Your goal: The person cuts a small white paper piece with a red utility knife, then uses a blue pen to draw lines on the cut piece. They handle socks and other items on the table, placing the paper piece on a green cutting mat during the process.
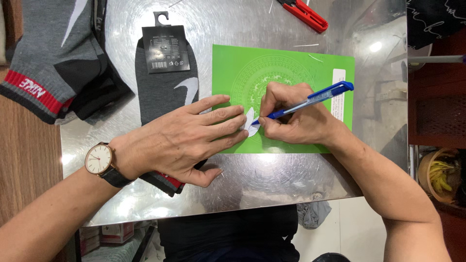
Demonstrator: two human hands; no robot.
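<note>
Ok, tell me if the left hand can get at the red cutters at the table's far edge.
Probably yes. The left hand lies flat, pinning the small white paper; bare metal table leads to the red cutters, though it must let go.

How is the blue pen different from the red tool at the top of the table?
The blue pen is held in the right hand, its tip on a small white paper piece; the red tool lies untouched on the metal table. The pen is slim and blue; the tool is thicker and red. Both lie slanted.
</note>
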